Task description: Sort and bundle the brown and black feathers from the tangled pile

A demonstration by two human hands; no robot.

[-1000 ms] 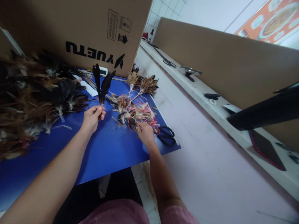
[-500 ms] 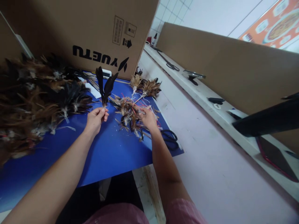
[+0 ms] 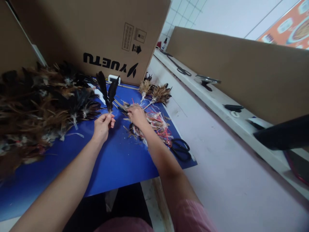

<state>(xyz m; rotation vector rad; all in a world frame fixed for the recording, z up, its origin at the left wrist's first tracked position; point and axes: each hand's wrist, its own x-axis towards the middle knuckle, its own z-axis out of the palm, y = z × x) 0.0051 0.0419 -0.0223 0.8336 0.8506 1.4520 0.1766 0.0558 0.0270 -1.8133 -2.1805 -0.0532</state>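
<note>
- On the blue tabletop [image 3: 120,167], just left of the mixed feather heap [image 3: 158,124], your left hand [image 3: 101,127] has thumb and forefinger pinched on the quill ends of the black feathers [image 3: 113,91]. These stand roughly upright, tips splayed apart.
- Over the heap's far-left part, your right hand [image 3: 137,116] is lowered, palm down, fingers curled. A dark sliver [image 3: 122,110] shows by the fingertips; you may have hold of it, but I cannot tell from this view.
- Well left of the heap lies the large pile of feather bundles [image 3: 36,109]; beyond the heap, the small brown bundles [image 3: 161,92]. At its near-right edge are the black-handled scissors [image 3: 181,149], blades not visible.
- Step in hand, in my judgement: you are picking through the heap with the right hand while the left keeps the black feathers ready.
- Next move, in my judgement: it calls for a light fingertip pinch on a single quill, lifted free of the heap's red strands [image 3: 162,130], which could snag. Your left pinch should remain firm enough that no feather slips or turns.
</note>
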